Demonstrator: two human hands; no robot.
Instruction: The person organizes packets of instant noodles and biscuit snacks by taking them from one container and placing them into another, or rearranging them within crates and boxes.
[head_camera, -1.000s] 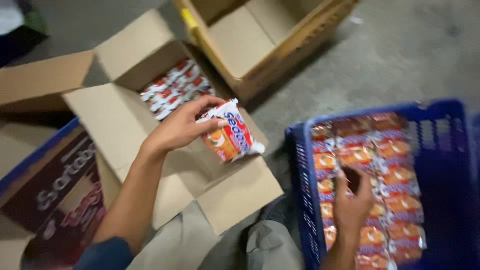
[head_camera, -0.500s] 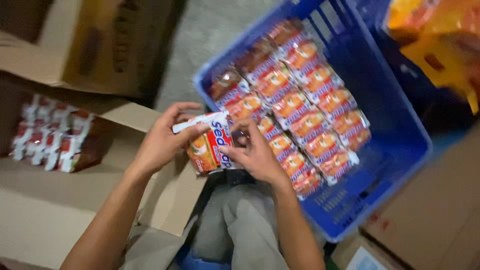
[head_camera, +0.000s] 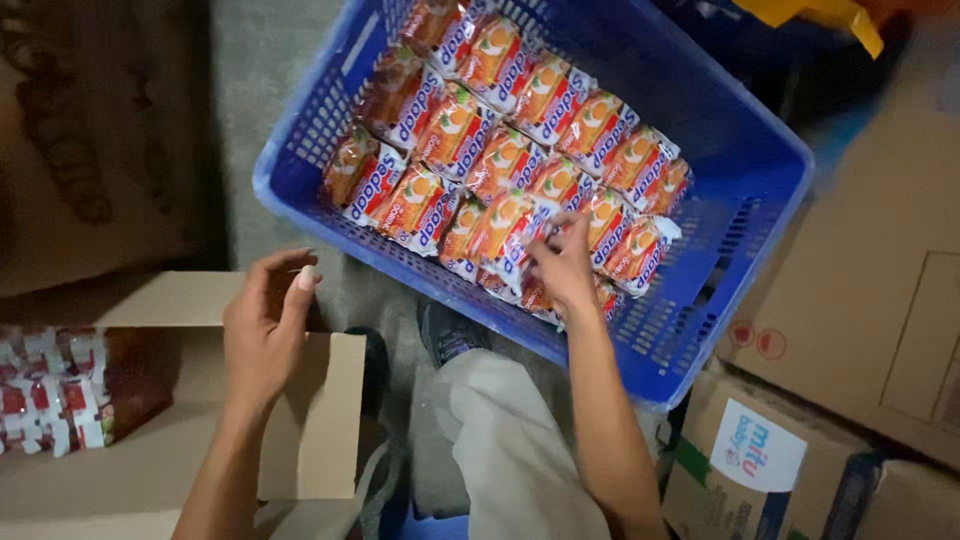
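Note:
A blue plastic crate (head_camera: 690, 310) holds rows of orange and red noodle packets (head_camera: 470, 125). My right hand (head_camera: 562, 262) reaches into its near side, fingers pinched on one noodle packet (head_camera: 508, 238) lying among the others. My left hand (head_camera: 265, 325) hovers outside the crate, fingers apart and holding nothing. It sits over the flap of an open cardboard box (head_camera: 200, 450). More packets (head_camera: 45, 395) lie inside that box at the far left.
Closed cardboard boxes (head_camera: 880, 310) stand to the right of the crate, and a smaller one (head_camera: 750, 460) sits at bottom right. My grey trouser leg (head_camera: 510, 460) and a dark shoe (head_camera: 450, 335) lie between box and crate. Grey floor (head_camera: 270, 70) shows at upper left.
The packet held in both hands has gone into the crate with my right hand. My left hand has let go and drawn back over the box flap. The view has swung toward the crate.

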